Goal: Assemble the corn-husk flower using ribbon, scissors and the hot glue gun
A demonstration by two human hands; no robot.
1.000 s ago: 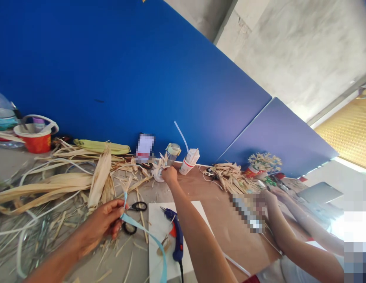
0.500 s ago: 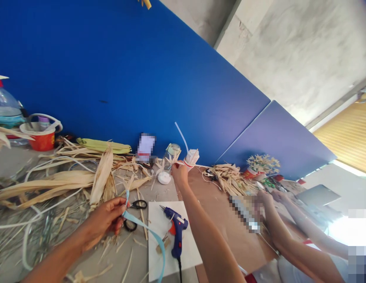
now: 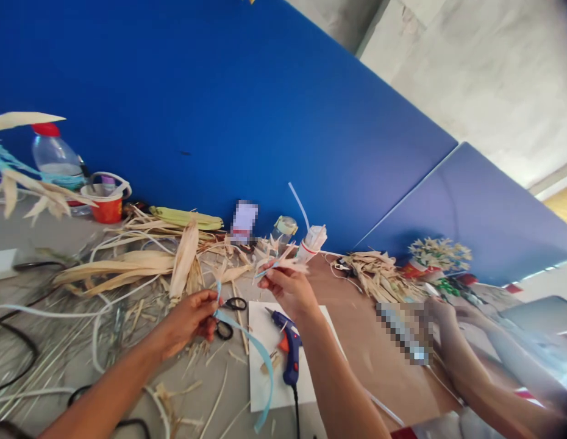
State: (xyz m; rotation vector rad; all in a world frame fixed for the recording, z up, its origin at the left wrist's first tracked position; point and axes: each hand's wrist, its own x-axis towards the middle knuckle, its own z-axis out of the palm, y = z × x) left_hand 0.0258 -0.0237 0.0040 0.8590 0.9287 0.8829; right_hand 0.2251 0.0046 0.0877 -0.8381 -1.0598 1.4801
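My left hand (image 3: 192, 320) pinches a light-blue ribbon (image 3: 258, 344); its long tail curves down over the white board. A small piece of corn husk (image 3: 219, 275) pokes up above those fingers. In my right hand (image 3: 290, 291), closed at the fingertips, is a pale corn husk flower (image 3: 292, 263) with a bit of blue at its base. Black-handled scissors (image 3: 225, 330) lie just beyond my left fingers, partly hidden. Below my right hand, a blue glue gun (image 3: 291, 350) rests on the white board (image 3: 260, 390), its cord running toward me.
Dried corn husks (image 3: 123, 268) and white cords cover the left side. At the back stand a red bucket (image 3: 107, 210), a bottle (image 3: 55, 155), a jar (image 3: 284, 228) and a white cup (image 3: 311, 244). A co-worker's arms (image 3: 466, 360) reach in from the right.
My right hand has drawn back from beside the white cup toward my left hand, bringing the corn husk flower. My left hand still holds the ribbon. The view has shifted left.
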